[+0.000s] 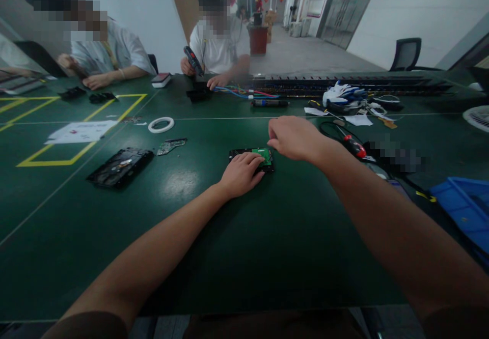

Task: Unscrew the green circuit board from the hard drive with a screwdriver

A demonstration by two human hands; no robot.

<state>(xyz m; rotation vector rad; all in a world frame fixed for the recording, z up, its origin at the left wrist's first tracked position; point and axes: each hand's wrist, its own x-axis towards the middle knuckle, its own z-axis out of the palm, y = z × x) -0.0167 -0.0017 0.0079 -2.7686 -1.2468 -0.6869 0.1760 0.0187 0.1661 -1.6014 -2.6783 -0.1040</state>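
Observation:
A black hard drive (234, 152) with a green circuit board (264, 154) facing up lies flat on the table in front of me. Across its left part is my left hand (241, 174), the fingers over the top and the thumb along the near edge, holding it down. My right hand (292, 138) is raised just above the drive's right far corner with its fingers curled closed. Whatever that hand grips, if anything, is hidden. Off to the left lies a second black drive casing (121, 167), and beside it a loose circuit board (171, 146).
A white tape ring (161, 125) and a paper sheet (81, 132) lie left. On the right are a red-and-black screwdriver (354, 146), gloves (344, 95), cables and a blue bin (464, 206). Across the table, a person (219, 44) holds a power screwdriver (193, 60); another sits left.

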